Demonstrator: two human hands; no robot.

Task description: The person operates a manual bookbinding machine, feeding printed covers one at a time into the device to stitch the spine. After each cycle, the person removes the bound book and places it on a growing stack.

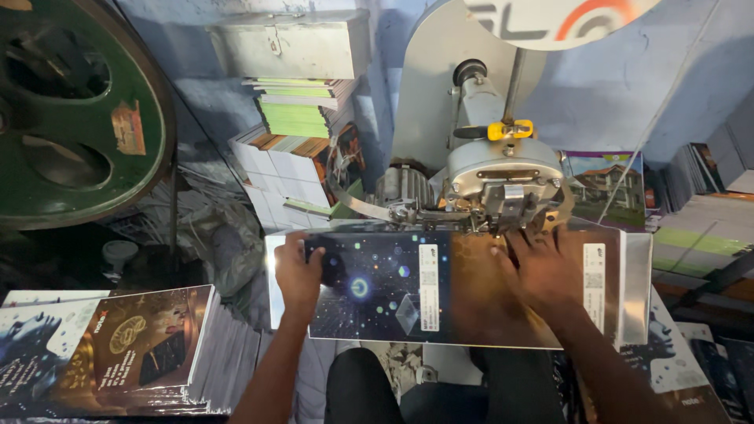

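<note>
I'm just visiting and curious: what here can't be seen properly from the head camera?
- Machine head: where it meets the cover, hidden by the right hand.
- Green wheel: cut off by the left edge.
- Stack: cut off by the bottom edge.
- Left hand: palm hidden.

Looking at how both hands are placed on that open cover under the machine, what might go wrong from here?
The right hand lies flat on the glossy cover right below the stitching head, so its fingers might get caught. The left hand grips only the far edge, so the cover might skew.
</note>
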